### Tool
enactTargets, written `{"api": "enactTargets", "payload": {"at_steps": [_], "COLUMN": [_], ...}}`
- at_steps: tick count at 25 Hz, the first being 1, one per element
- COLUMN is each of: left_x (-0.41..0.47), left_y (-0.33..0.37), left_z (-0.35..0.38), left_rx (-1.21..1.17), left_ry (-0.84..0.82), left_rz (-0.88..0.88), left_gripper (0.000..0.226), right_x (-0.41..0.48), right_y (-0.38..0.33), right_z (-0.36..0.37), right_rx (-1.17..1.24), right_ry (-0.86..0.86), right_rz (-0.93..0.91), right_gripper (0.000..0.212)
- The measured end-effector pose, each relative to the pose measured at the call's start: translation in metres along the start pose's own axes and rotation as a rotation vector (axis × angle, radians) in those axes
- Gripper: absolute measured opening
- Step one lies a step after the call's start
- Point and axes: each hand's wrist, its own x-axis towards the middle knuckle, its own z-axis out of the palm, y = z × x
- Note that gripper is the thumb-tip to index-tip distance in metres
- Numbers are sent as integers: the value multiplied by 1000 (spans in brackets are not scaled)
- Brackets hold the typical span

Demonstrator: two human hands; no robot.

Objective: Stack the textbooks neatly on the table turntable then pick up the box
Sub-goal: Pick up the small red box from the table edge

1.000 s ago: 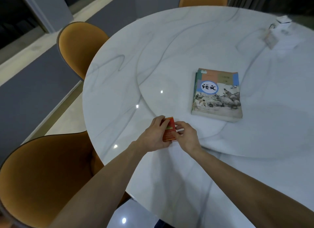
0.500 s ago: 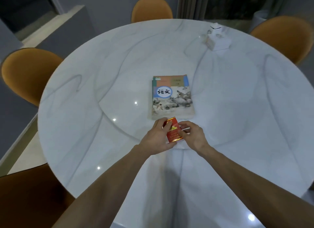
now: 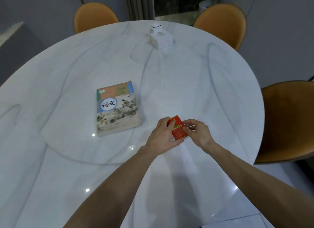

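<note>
Both hands, left hand (image 3: 163, 134) and right hand (image 3: 198, 132), pinching red box (image 3: 177, 130), long axis pointing away, textbooks (image 3: 117, 108) left.

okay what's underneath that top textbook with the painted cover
Page edges of a thick stack show below the painted-cover textbook, resting on the round white marble turntable. How many books lie beneath is covered, so it cannot be told.

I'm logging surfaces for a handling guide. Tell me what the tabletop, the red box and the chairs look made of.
Tabletop: polished marble or marble-look stone, grey veins and sharp light glints. Red box, held in both hands: likely printed glossy card, crisp edges, gold lettering. Chairs: orange shells with a matte look, perhaps leatherette or fabric; too dim to tell.
</note>
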Motion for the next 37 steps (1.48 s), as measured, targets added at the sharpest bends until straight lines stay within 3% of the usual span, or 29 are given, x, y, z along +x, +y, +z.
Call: {"api": "enactTargets", "payload": {"at_steps": [16,26,37], "left_x": [144,159,161], "left_y": [139,164,167], "left_z": [124,174,183], "left_rx": [28,22,41], "left_ry": [-112,-126,-114], "left_rz": [122,123,85], "left_gripper": [75,76,81], "right_x": [64,80,86], "right_y": [123,160,160], "right_z": [-164,-183,-184], "right_rx": [-41,-138,-213], "right_ry": [197,179,176], "right_rz": [147,235,235], "right_gripper": [15,18,20]}}
